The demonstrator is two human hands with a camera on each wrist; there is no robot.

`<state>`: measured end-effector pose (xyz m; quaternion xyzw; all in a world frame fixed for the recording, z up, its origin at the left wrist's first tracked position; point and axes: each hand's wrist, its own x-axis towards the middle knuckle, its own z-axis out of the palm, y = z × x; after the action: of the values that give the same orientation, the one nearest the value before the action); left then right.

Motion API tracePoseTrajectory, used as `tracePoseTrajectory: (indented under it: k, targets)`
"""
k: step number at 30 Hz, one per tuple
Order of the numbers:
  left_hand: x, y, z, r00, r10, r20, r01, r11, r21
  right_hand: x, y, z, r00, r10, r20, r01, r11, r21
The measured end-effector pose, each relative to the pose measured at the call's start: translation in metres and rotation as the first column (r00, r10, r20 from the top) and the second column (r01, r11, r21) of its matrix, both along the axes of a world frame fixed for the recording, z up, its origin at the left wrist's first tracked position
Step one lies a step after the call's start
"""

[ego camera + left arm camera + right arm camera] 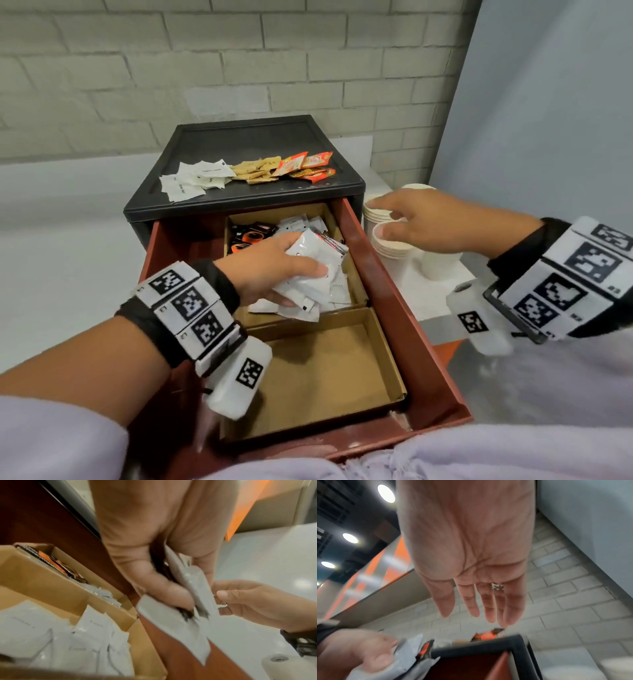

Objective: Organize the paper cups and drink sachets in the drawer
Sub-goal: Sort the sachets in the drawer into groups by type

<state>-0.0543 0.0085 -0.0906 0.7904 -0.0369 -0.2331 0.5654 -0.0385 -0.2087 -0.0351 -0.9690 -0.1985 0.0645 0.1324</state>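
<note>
Gripping a bundle of white sachets (310,270), the left hand (274,267) sits over the rear cardboard compartment (356,274) of the open red drawer (404,308), thumb on top and fingers curled beneath the bundle; the left wrist view shows the same pinch, with the sachets fanned out below the fingers. More white sachets lie loose in that compartment, and black-and-orange sachets (250,236) occupy its far left corner. The front cardboard compartment (318,373) shows only its brown floor. The right hand (431,222) is spread, fingers straight and holding nothing, positioned above the stacks of paper cups (390,240) that stand on the white counter (442,298) just beside the drawer's right wall; whether the fingertips touch a cup rim cannot be told. On the top of the black drawer cabinet (239,144), along its front edge, lie three groups: white sachets at left, tan sachets (255,169) in the middle, and orange-red sachets (306,164) at right.
</note>
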Motion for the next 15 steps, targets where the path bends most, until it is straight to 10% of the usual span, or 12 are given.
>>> tracePoseTrajectory:
  k: [6,15]
  targets:
    - [0.005,0.01,0.016,0.942,0.337,0.004,-0.313,0.88,-0.358,0.011,0.055,0.039,0.994,-0.035,0.1,-0.01,0.911,0.412]
    - [0.012,0.036,0.016,0.804,0.545,-0.237,-0.57,0.593,-0.569,0.031,0.138,-0.021,0.98,0.131,-0.147,-0.007,0.767,0.641]
